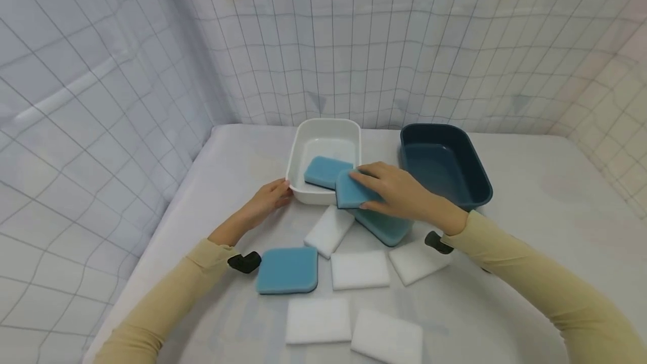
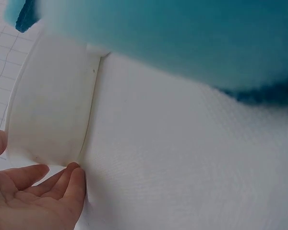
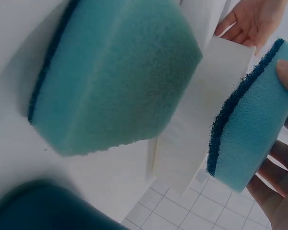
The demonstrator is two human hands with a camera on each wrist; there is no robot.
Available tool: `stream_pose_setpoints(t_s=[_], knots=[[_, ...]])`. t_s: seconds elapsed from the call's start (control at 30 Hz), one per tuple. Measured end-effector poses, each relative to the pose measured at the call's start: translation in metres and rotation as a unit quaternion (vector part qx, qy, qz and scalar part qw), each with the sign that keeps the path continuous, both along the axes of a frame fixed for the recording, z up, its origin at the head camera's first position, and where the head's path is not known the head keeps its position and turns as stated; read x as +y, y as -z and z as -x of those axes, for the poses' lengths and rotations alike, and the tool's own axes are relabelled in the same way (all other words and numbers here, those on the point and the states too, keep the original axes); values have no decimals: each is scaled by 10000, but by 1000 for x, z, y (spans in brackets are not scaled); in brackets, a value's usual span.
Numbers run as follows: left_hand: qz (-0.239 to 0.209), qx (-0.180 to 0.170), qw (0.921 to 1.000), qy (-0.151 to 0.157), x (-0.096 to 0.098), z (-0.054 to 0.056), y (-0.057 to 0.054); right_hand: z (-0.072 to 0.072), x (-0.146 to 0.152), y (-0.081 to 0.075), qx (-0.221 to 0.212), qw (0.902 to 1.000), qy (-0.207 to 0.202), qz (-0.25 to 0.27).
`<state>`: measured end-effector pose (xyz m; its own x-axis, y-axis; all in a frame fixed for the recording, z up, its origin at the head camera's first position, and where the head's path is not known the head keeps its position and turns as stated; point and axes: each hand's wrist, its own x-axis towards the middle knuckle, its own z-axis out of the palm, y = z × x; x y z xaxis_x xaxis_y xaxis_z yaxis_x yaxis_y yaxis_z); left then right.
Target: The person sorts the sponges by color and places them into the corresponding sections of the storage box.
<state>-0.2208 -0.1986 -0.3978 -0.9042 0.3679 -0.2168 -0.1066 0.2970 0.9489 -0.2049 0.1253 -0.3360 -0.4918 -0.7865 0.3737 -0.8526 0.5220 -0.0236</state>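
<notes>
My right hand (image 1: 399, 190) pinches a blue scouring sponge (image 1: 351, 191) between thumb and fingers, over the front right corner of the white bin (image 1: 328, 198). Its dark scouring side shows in the right wrist view. Inside the bin lies another blue sponge (image 1: 328, 172). My left hand (image 1: 265, 202) holds the bin's front left corner, thumb at the rim and fingertips low on the outer wall (image 2: 53, 105). Below the right hand is a blue-green sponge (image 1: 386, 226), partly hidden. One more blue sponge (image 1: 287, 270) lies near the left wrist.
Several white sponge blocks (image 1: 360, 269) lie on the white-covered table (image 1: 531, 195) in front of the bins. A dark blue bin (image 1: 445, 167) stands right of the white one, behind the right forearm. Grid-patterned sheeting (image 1: 354, 44) hangs along the back and sides.
</notes>
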Motion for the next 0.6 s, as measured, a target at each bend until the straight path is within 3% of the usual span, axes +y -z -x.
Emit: stream_pose_setpoints(t_s=[0.6], knots=[[-17, -14, 10000, -3, 3, 0, -2, 23, -27, -5, -209, 9995, 197, -137]])
